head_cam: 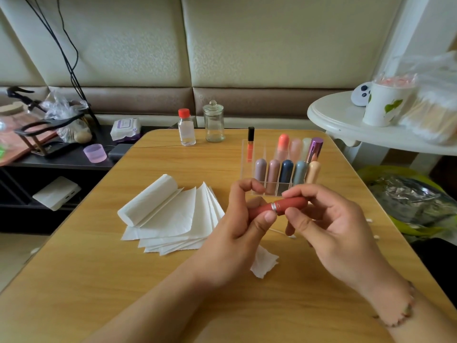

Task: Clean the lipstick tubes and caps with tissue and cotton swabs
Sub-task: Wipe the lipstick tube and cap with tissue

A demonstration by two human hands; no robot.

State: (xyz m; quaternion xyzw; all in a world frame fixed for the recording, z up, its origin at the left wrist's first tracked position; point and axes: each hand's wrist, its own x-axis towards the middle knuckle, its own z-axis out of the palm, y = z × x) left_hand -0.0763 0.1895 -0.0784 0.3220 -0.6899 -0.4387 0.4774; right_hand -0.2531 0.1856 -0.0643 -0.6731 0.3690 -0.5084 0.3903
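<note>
Coral-red, the lipstick (pixel 278 208) is held level between both hands: the left hand (pixel 237 226) fingers pinch one half, the right hand (pixel 329 229) fingers are curled round the other, beside the silver band. If pulled apart abruptly, a half could be dropped onto the surface (pixel 99 268), or colour smeared on fingertips.

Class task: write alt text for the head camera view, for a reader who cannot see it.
Two hands, left hand and right hand, grip a closed red lipstick tube over a wooden table. Tissue sheets lie left; a clear organizer of lipsticks stands behind.
</note>
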